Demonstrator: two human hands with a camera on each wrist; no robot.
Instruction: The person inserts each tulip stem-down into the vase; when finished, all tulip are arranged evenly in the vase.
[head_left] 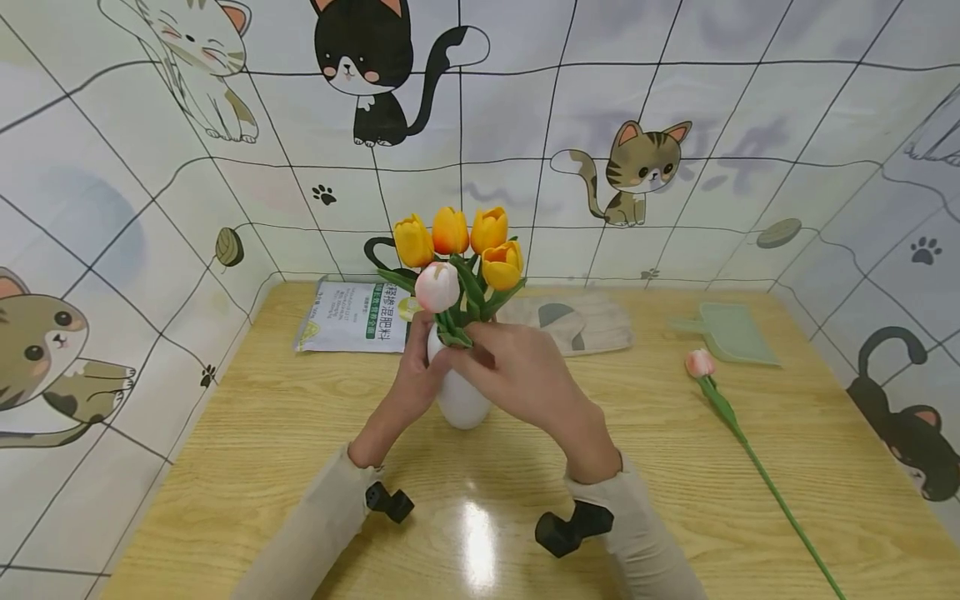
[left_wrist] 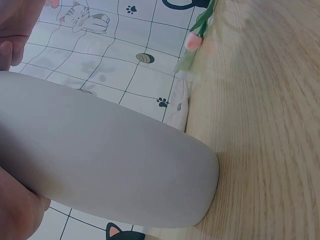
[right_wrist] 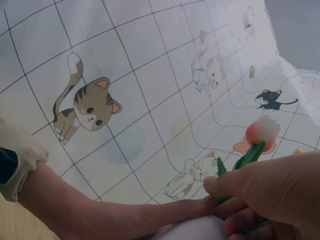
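A white vase (head_left: pixel 463 402) stands upright on the wooden table, with my left hand (head_left: pixel 417 368) gripping its upper part. In the left wrist view the smooth vase wall (left_wrist: pixel 110 155) reaches down to the tabletop. My right hand (head_left: pixel 525 371) is at the vase mouth, pinching the green stem of a pink-and-white tulip (head_left: pixel 437 287). That same tulip bloom (right_wrist: pixel 262 134) rises above my thumb in the right wrist view. Several yellow-orange tulips (head_left: pixel 451 231) stand in the vase behind it. The stem ends inside the vase are hidden.
Another pink tulip (head_left: pixel 700 362) lies on the right of the table, its long stem running toward the front edge. Along the back wall lie a printed white-and-green bag (head_left: pixel 345 318), a pale patterned cloth item (head_left: pixel 600 323) and a light green scoop-like tool (head_left: pixel 738 333).
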